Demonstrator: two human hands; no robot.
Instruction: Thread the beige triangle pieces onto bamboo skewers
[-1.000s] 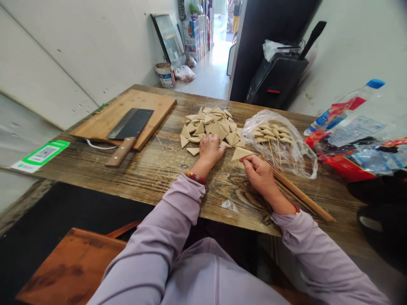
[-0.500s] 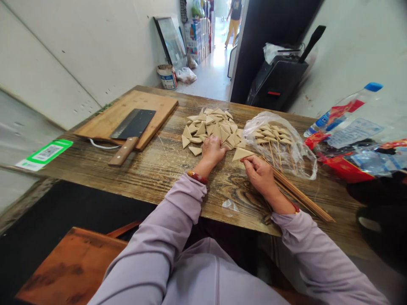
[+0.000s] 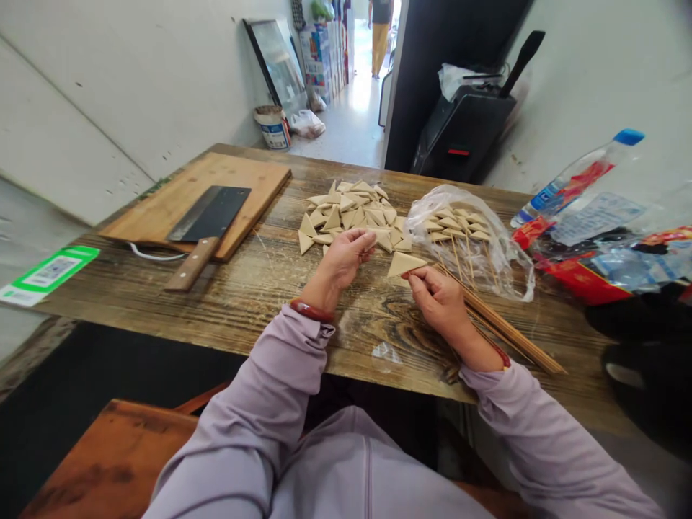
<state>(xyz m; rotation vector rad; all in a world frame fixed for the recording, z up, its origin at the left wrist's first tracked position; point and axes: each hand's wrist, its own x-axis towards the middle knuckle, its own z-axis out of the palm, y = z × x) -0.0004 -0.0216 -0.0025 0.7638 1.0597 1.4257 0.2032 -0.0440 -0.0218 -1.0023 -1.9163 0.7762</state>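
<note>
My right hand [image 3: 437, 303] is narrow, thumb and fingertips pinched on the corner of a thin beige triangle [image 3: 403, 264], matte and slightly rough, perhaps bean curd sheet. It sticks out just beyond my fingertips, above the planks. A thin stick may lie along it, but my fingers hide that spot. My left hand [image 3: 342, 261] is raised, fingers loosely curled together at the near edge of the pile of triangles [image 3: 346, 213]. I cannot tell whether it holds a piece, since my fingers hide the palm.

The triangles overlap in a loose, flat heap on the rough, dark-grained plank table [image 3: 259, 310]. Just right of my right hand, a long bundle of bamboo skewers [image 3: 511, 335] lies on the wood, its near end running toward the table edge. Behind it, a crumpled clear plastic bag [image 3: 508, 263] wraps around skewered triangles [image 3: 454, 225]; its folds blur how many there are. On the left, a cleaver [image 3: 208, 213] with a dark steel blade and wooden handle rests on a pale wooden cutting board [image 3: 254, 180]. A red bead bracelet [image 3: 311, 311] circles my left wrist, and lilac sleeves [image 3: 270, 375] cover both forearms.
</note>
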